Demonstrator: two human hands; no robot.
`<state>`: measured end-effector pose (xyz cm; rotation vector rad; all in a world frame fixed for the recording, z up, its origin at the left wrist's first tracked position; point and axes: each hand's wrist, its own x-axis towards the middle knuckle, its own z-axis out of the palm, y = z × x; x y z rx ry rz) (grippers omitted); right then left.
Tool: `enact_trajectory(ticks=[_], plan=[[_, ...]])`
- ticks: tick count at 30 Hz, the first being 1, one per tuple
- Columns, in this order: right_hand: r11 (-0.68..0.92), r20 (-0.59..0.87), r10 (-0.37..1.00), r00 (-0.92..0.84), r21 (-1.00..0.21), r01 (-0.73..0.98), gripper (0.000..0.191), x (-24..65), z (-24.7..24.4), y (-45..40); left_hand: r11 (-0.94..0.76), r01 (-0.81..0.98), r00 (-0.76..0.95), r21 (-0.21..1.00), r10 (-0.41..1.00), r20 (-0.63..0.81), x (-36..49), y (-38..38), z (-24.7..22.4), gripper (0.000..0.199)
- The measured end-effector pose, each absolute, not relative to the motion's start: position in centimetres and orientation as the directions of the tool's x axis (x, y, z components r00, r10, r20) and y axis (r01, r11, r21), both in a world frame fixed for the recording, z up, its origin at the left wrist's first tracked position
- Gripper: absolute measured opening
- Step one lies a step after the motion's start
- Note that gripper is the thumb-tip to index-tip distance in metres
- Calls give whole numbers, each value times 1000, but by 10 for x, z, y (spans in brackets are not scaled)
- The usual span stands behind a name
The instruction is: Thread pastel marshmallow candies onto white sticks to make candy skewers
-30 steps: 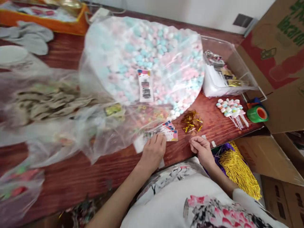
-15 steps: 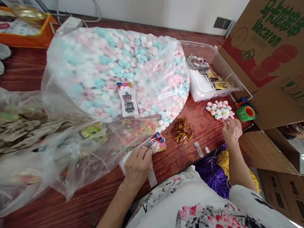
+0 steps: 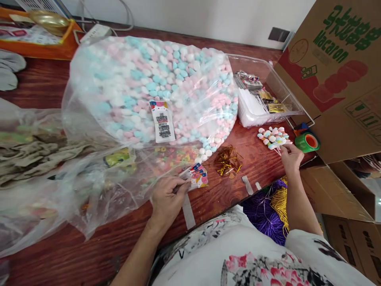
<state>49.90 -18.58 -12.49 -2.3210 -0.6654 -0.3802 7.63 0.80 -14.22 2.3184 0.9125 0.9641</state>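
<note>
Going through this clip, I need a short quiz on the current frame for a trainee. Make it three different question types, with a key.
1. Multiple choice: which item is the right hand nearest?
A) the clear plastic bin
B) the white sticks of the pastel candy pops
C) the orange tray

2. True or false: the left hand is nearer the fanned printed cards than the right hand is.

3. Fill in the blank: the roll of tape beside the cardboard box marked "Macaron" is ____ in colour.

Key: 1. B; 2. True; 3. green.
</note>
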Motion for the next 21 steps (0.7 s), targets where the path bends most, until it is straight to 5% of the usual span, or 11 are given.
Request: enact_trajectory(ticks=[4, 9, 16, 21], plan=[[-257, 466, 298, 833, -802, 540, 27, 494, -113, -152, -789, 396, 587, 469, 610, 532, 77, 5, -146, 15], [-163, 530, 361, 768, -774, 611, 29, 490, -106, -112, -828, 468, 721, 309, 560, 408, 76, -15, -144, 18], [-284, 775, 352, 525, -447, 849, 36, 451, -75, -127, -657, 509, 654, 556, 716, 246, 72, -20, -134, 22], [-239, 700, 499, 510, -455, 858, 29, 430, -69, -134, -414, 364, 513, 834, 837, 191, 78, -8, -141, 16]])
